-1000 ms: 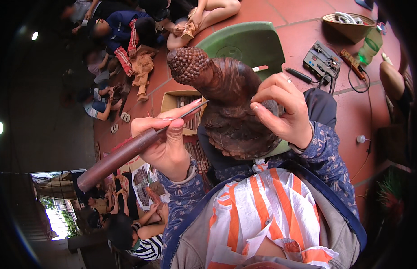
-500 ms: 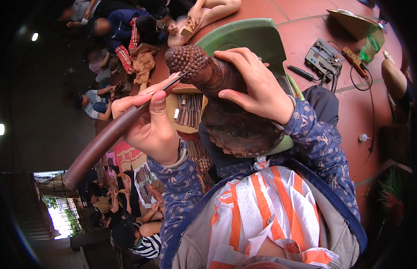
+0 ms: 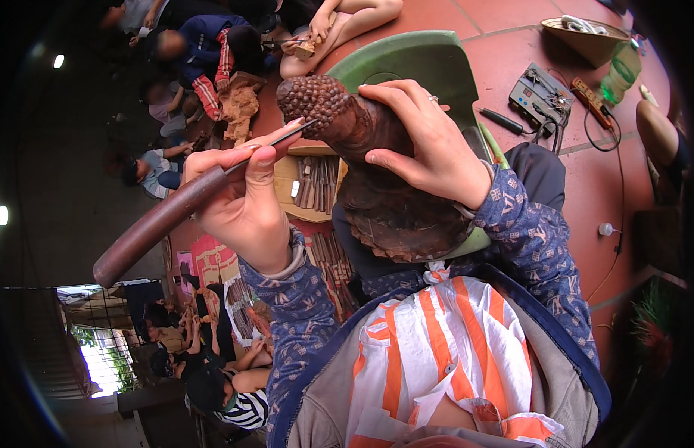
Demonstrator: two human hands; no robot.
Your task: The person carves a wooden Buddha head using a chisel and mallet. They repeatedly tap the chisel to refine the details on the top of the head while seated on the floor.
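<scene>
Left hand (image 3: pixel 246 213) in a pinch on a tool (image 3: pixel 160 224), tip at the head of a statue (image 3: pixel 399 220).
Thumb and fingers together at the blade end, handle out toward eight o'clock; contact with the head impossible to tell. Right hand (image 3: pixel 433 149) spread over the statue's upper body. Around the statue: box (image 3: pixel 285 187) at nine o'clock, loose tools (image 3: pixel 330 261) at seven, green tub (image 3: pixel 436 63) at twelve, grey unit (image 3: pixel 537 97) at two, green bottle (image 3: pixel 621 75) farther out that way.
</scene>
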